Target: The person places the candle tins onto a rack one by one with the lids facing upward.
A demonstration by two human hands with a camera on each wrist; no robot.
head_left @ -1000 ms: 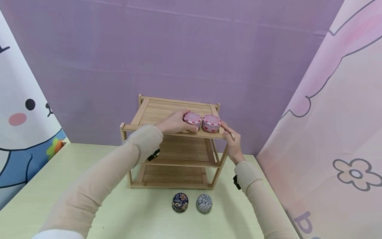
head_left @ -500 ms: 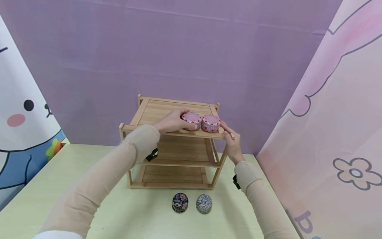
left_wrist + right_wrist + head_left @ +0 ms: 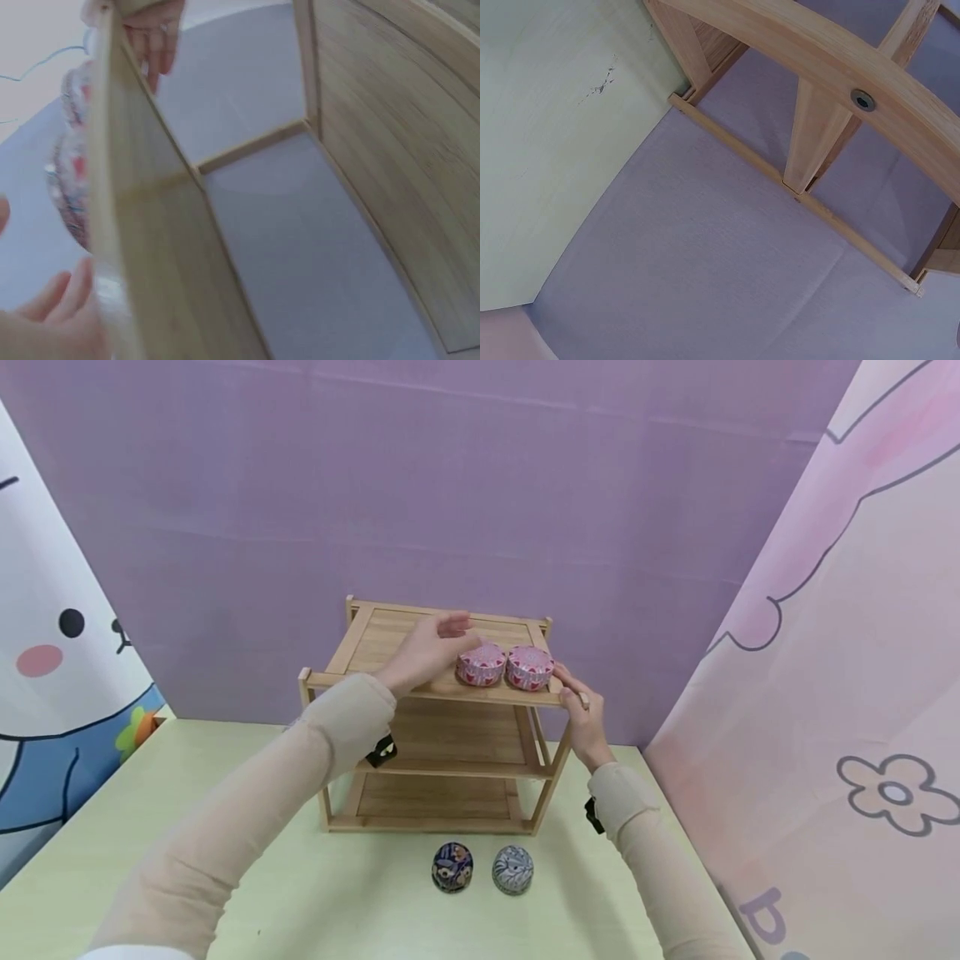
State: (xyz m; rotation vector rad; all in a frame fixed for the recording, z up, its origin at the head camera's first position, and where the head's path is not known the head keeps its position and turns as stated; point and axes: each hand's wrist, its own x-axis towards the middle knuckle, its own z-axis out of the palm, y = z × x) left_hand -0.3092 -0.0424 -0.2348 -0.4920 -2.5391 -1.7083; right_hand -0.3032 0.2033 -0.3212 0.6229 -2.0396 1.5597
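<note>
Two round pink-and-red patterned tins, the left tin [image 3: 481, 667] and the right tin [image 3: 530, 669], sit side by side on the top board of a three-tier wooden rack [image 3: 442, 768], near its front right corner. My left hand [image 3: 427, 652] is just left of the left tin, fingers loosely extended over the board, thumb right by the tin's lid. With my right hand [image 3: 587, 718] I grip the rack's front right corner, fingertips beside the right tin. In the left wrist view, the right hand's fingers [image 3: 155, 45] reach past the board's edge.
A dark floral tin [image 3: 453, 867] and a grey leaf-patterned tin [image 3: 513, 870] stand on the pale table [image 3: 300, 893] in front of the rack. A purple backdrop [image 3: 480, 493] rises behind, with printed cartoon panels on both sides.
My left hand has let go of the left pink tin, its fingers lifting up and away. That tin shifted slightly left beforehand. My right hand keeps its place on the rack corner.
</note>
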